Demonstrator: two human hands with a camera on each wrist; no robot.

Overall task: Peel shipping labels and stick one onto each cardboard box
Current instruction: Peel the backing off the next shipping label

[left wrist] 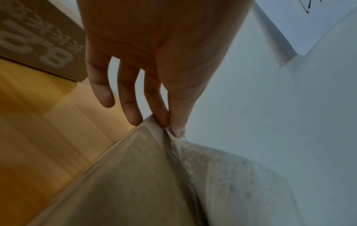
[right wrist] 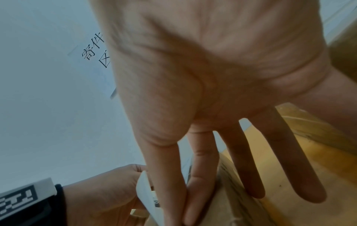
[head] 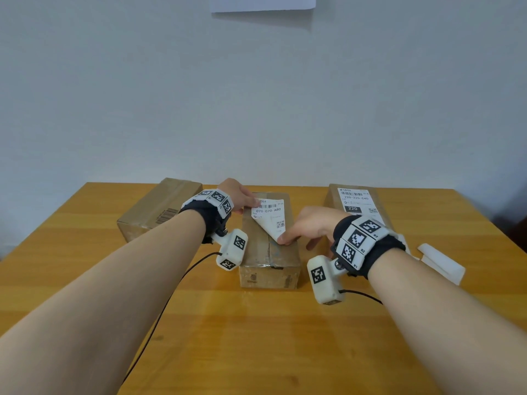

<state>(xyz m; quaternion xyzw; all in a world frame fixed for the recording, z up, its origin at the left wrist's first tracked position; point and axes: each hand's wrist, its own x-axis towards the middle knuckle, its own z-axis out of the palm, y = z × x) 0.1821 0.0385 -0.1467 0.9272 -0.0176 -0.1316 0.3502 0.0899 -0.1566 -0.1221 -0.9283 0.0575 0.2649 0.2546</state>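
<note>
Between the two hands, over the top face of the middle cardboard box [head: 269,246], the shipping label [head: 269,216] is stretched diagonally, printed side up. The left hand [head: 242,196] pinches the label's far corner between thumb and fingertip, its remaining fingers extended past the box edge; this grip appears to keep the sheet taut and lifted so the adhesive does not grab early. The right hand [head: 310,226] pinches the opposite, near corner between thumb and index finger, low against the box's taped seam, with the other fingers spread free beyond it; this probably sets the anchor point. Whether that corner already adheres cannot be determined. Holding opposite corners likely allows alignment before contact and reduces wrinkling. Outboard of the right hand, a second box [head: 356,203] already carries a label [head: 358,202] on its top. Outboard of the left hand, a third box [head: 162,209] shows no label on its top. Just beyond the right wrist, white backing sheets [head: 440,263] lie on the table [head: 256,337].
</note>
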